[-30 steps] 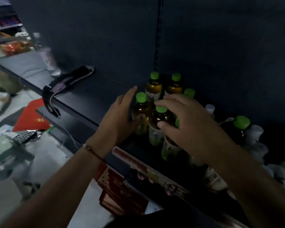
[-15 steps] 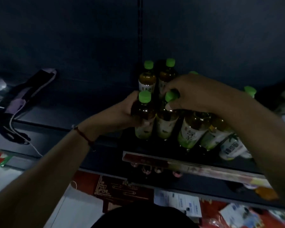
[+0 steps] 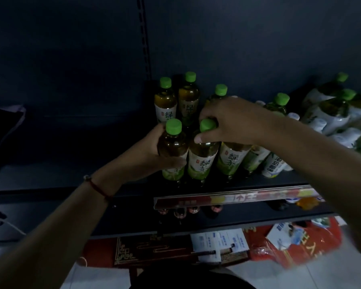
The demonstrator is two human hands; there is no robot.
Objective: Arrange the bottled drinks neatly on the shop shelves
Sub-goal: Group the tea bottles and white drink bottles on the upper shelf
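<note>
**What the dim shelf view conceals**

The right hand (image 3: pixel 227 122) covers the neck of one green-capped bottle (image 3: pixel 230 157) and most of another's cap (image 3: pixel 207 125). The left hand (image 3: pixel 152 151) hides the label of the near-left bottle (image 3: pixel 173 142). Far right, a cluster of bottles (image 3: pixel 338 109) blurs and is cut off by the edge. A dark object (image 3: pixel 2 130) at the left edge is cropped and unidentifiable.

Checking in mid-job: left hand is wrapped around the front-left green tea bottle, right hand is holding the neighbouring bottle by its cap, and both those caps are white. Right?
Not quite. The left hand does wrap the front-left green tea bottle, and the right hand grips the neighbouring bottle at its cap, but the head view shows both caps are green, not white.
</note>
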